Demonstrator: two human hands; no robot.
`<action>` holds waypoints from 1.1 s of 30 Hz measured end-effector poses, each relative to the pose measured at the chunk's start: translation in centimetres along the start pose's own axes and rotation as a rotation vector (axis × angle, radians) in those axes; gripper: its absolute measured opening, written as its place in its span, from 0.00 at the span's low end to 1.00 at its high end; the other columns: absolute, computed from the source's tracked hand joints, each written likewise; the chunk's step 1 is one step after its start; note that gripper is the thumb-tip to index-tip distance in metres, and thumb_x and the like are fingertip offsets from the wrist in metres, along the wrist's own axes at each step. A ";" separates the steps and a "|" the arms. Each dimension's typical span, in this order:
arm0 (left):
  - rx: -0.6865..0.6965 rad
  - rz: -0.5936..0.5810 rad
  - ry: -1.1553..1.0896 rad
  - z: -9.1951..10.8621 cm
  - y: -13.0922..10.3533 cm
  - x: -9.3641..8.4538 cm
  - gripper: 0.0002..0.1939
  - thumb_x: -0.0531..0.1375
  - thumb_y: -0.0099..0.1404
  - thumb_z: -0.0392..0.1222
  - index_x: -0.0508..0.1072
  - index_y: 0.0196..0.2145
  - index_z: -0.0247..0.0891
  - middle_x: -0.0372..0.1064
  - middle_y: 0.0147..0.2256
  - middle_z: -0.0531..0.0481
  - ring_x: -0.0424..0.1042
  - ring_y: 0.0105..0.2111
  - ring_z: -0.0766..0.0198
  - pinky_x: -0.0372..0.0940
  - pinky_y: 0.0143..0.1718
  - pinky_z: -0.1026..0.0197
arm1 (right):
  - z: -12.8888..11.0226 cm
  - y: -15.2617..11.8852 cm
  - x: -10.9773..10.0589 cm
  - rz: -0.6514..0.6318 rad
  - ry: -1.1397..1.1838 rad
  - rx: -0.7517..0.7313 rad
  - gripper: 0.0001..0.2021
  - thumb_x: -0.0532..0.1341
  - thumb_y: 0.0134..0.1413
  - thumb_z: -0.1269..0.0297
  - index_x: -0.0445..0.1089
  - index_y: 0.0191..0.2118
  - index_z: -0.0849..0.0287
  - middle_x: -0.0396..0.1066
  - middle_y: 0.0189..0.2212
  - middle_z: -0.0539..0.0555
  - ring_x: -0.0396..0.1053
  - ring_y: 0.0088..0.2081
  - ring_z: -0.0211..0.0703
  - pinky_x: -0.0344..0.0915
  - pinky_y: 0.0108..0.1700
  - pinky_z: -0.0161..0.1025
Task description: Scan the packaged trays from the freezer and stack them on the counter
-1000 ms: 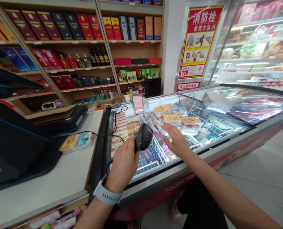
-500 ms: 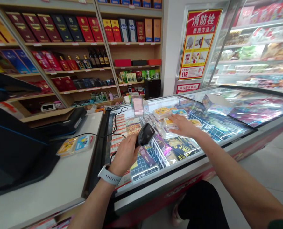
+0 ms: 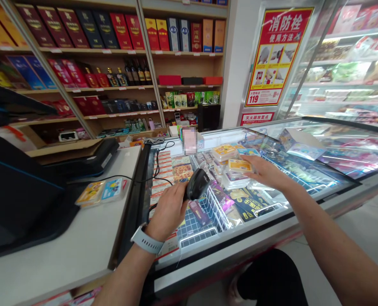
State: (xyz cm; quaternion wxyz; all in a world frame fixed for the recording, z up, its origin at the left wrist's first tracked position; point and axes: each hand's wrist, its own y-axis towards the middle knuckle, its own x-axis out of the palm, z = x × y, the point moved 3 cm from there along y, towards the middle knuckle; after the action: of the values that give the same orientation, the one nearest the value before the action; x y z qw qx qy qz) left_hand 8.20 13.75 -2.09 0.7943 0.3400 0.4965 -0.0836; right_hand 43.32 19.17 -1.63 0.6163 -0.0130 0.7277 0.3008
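My left hand [image 3: 169, 208], with a grey watch strap at its wrist, is wrapped round the handle of a black barcode scanner [image 3: 199, 183]. The scanner's head faces right, toward stacked clear plastic boxes [image 3: 224, 152] with yellow and blue labels. At the right side of that stack, my right hand [image 3: 265, 170] grips the edge of a yellow-labelled plastic box [image 3: 240, 165], fingers over it and thumb below. The boxes rest on the glass top of a chest freezer [image 3: 303, 199]. Frozen packs and wire baskets show through the glass.
Two more labelled boxes [image 3: 101, 192] lie on the white counter [image 3: 96, 238] at left, near a black till [image 3: 16, 191]. The scanner's cable [image 3: 158, 163] runs over the freezer edge. An opened carton [image 3: 302, 142] sits farther right. Shelves of boxed bottles [image 3: 106, 29] stand behind.
My right hand now has the yellow-labelled box's edge between thumb and fingers, where it lay over the stack before. The scanner stays in my left hand. The view has shifted slightly.
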 end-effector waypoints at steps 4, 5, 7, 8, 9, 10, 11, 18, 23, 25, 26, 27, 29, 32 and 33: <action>-0.022 -0.011 -0.022 -0.1 -0.2 -0.1 0.22 0.55 0.61 0.30 0.60 0.53 0.37 0.67 0.48 0.42 0.68 0.49 0.54 0.64 0.51 0.48 | -3.1 -0.9 -2.5 0.250 0.026 0.058 0.33 0.60 0.54 0.50 0.55 0.63 0.54 0.64 0.53 0.62 0.64 0.54 0.57 0.63 0.56 0.56; -0.028 -0.010 -0.032 -0.1 -0.2 -0.2 0.22 0.55 0.61 0.29 0.60 0.53 0.37 0.67 0.48 0.42 0.68 0.48 0.54 0.64 0.50 0.49 | -4.4 -1.0 -3.1 0.322 0.049 0.072 0.33 0.61 0.53 0.50 0.56 0.62 0.54 0.63 0.52 0.61 0.63 0.54 0.58 0.63 0.55 0.57; -0.042 0.006 -0.065 -0.1 -0.3 -0.5 0.21 0.55 0.61 0.30 0.60 0.53 0.37 0.67 0.47 0.43 0.69 0.47 0.55 0.65 0.50 0.50 | -6.9 -0.6 -3.5 0.422 0.112 0.110 0.32 0.63 0.51 0.52 0.57 0.61 0.53 0.63 0.51 0.61 0.62 0.54 0.59 0.65 0.53 0.57; -0.046 0.019 -0.088 -0.2 -0.3 -0.6 0.21 0.55 0.62 0.30 0.60 0.53 0.37 0.67 0.47 0.43 0.69 0.47 0.55 0.65 0.49 0.50 | -8.0 -0.2 -3.3 0.454 0.154 0.130 0.33 0.63 0.51 0.52 0.57 0.61 0.53 0.62 0.52 0.61 0.61 0.54 0.59 0.66 0.51 0.57; -0.052 0.030 -0.110 -0.3 -0.3 -0.8 0.20 0.54 0.63 0.31 0.60 0.53 0.37 0.67 0.47 0.43 0.69 0.47 0.55 0.65 0.49 0.51 | -9.0 0.4 -2.8 0.473 0.198 0.148 0.34 0.64 0.50 0.53 0.55 0.62 0.53 0.62 0.52 0.61 0.61 0.54 0.59 0.67 0.51 0.57; -0.056 0.040 -0.131 -0.4 -0.4 -0.9 0.20 0.54 0.63 0.31 0.60 0.53 0.37 0.67 0.47 0.43 0.69 0.47 0.55 0.65 0.49 0.51 | -9.8 1.1 -2.0 0.479 0.244 0.156 0.35 0.64 0.50 0.54 0.54 0.62 0.53 0.62 0.52 0.61 0.61 0.54 0.58 0.67 0.51 0.57; -0.062 0.052 -0.146 -0.6 -0.4 -1.0 0.19 0.54 0.64 0.31 0.60 0.53 0.37 0.67 0.47 0.43 0.69 0.47 0.55 0.65 0.49 0.51 | -10.4 1.8 -1.1 0.481 0.288 0.163 0.35 0.64 0.50 0.56 0.53 0.63 0.54 0.61 0.53 0.61 0.61 0.54 0.57 0.66 0.51 0.57; -0.131 0.153 -0.188 -2.3 -0.7 -1.5 0.20 0.53 0.64 0.33 0.60 0.54 0.36 0.66 0.48 0.42 0.67 0.49 0.53 0.64 0.50 0.51 | -12.0 5.3 2.5 0.133 0.346 0.075 0.38 0.63 0.45 0.71 0.50 0.62 0.60 0.60 0.55 0.64 0.59 0.58 0.56 0.60 0.58 0.56; -0.150 0.178 -0.214 -2.2 -0.8 -1.9 0.18 0.53 0.64 0.34 0.62 0.53 0.37 0.67 0.48 0.42 0.68 0.50 0.53 0.64 0.50 0.52 | -13.0 5.3 0.7 -0.154 0.191 -0.066 0.41 0.64 0.41 0.78 0.52 0.63 0.60 0.64 0.52 0.65 0.62 0.56 0.59 0.60 0.57 0.56; -0.146 0.184 -0.221 -2.0 -0.7 -2.1 0.18 0.53 0.64 0.34 0.62 0.52 0.37 0.67 0.47 0.42 0.68 0.49 0.53 0.64 0.49 0.53 | -13.5 5.4 0.6 -0.214 0.175 -0.143 0.42 0.65 0.39 0.78 0.53 0.63 0.57 0.66 0.50 0.63 0.65 0.53 0.60 0.62 0.54 0.55; -0.146 0.187 -0.223 -2.0 -0.7 -2.1 0.18 0.53 0.64 0.34 0.62 0.52 0.36 0.67 0.47 0.42 0.68 0.49 0.54 0.64 0.49 0.53 | -13.7 5.5 0.8 -0.238 0.193 -0.178 0.43 0.66 0.40 0.77 0.52 0.64 0.55 0.67 0.50 0.63 0.66 0.52 0.59 0.63 0.53 0.54; -0.149 0.190 -0.225 -2.0 -0.7 -2.1 0.18 0.53 0.64 0.34 0.62 0.52 0.36 0.67 0.47 0.42 0.68 0.48 0.54 0.64 0.49 0.53 | -13.9 5.7 1.2 -0.256 0.226 -0.201 0.43 0.66 0.41 0.75 0.51 0.65 0.54 0.67 0.51 0.62 0.66 0.51 0.57 0.63 0.52 0.53; -0.158 0.196 -0.228 -2.1 -0.7 -2.1 0.19 0.53 0.64 0.34 0.62 0.53 0.36 0.67 0.48 0.42 0.68 0.49 0.54 0.63 0.50 0.52 | -14.0 5.8 2.2 -0.279 0.308 -0.208 0.44 0.66 0.44 0.71 0.46 0.66 0.52 0.66 0.53 0.61 0.67 0.51 0.55 0.64 0.51 0.50; -0.162 0.194 -0.228 -2.2 -0.7 -1.8 0.20 0.54 0.63 0.33 0.61 0.54 0.36 0.66 0.49 0.42 0.67 0.51 0.53 0.62 0.51 0.52 | -13.8 5.9 4.3 -0.274 0.377 -0.171 0.42 0.65 0.47 0.65 0.47 0.66 0.54 0.64 0.56 0.63 0.67 0.53 0.55 0.64 0.52 0.51; -0.161 0.191 -0.227 -2.2 -0.7 -1.7 0.20 0.54 0.63 0.33 0.61 0.54 0.36 0.66 0.50 0.42 0.67 0.51 0.53 0.62 0.51 0.52 | -13.7 5.8 5.0 -0.264 0.376 -0.162 0.40 0.65 0.48 0.63 0.48 0.66 0.56 0.63 0.56 0.63 0.66 0.53 0.55 0.63 0.52 0.51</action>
State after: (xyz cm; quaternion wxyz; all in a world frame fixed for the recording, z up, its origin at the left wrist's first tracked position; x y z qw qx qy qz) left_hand 5.35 14.23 -1.59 0.8742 0.3093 0.3743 -0.0055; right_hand 27.65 19.48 -2.86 0.5008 -0.2130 0.7952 0.2674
